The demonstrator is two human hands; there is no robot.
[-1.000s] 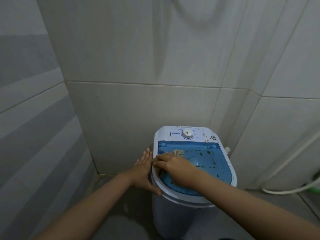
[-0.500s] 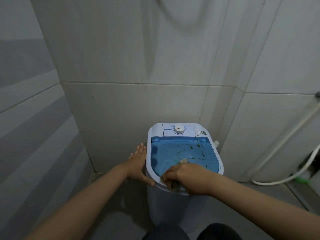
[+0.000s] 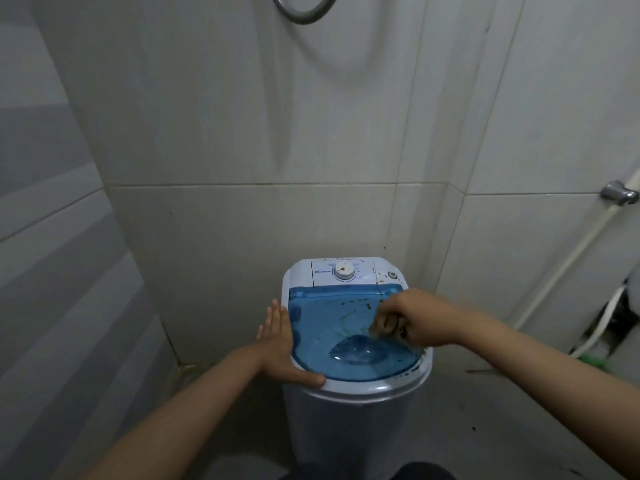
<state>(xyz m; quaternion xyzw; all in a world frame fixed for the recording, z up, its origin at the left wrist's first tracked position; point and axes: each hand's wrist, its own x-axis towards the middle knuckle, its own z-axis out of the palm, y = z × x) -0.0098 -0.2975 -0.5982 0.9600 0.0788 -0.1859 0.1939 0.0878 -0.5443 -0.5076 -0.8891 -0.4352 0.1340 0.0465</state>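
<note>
A small white washing machine (image 3: 360, 417) stands on the floor against the tiled wall. Its translucent blue lid (image 3: 332, 327) is down and carries dark green smears. A white dial (image 3: 343, 271) sits on the panel behind the lid. My left hand (image 3: 280, 348) lies flat against the machine's left rim, fingers straight, thumb along the front edge. My right hand (image 3: 415, 320) is over the lid's right side, fingers curled round a small brownish wad (image 3: 384, 325) pressed on the lid. What the wad is, I cannot tell.
Tiled walls close in on the left, back and right. A white pipe (image 3: 561, 271) with a metal tap (image 3: 618, 192) runs down the right wall, and a white hose (image 3: 599, 327) hangs below it. A metal shower hose (image 3: 304, 13) loops at the top.
My right hand slid with the wad from the lid's left side to the front edge, then to the right side. The left hand stayed on the left rim. The camera tilted up.
</note>
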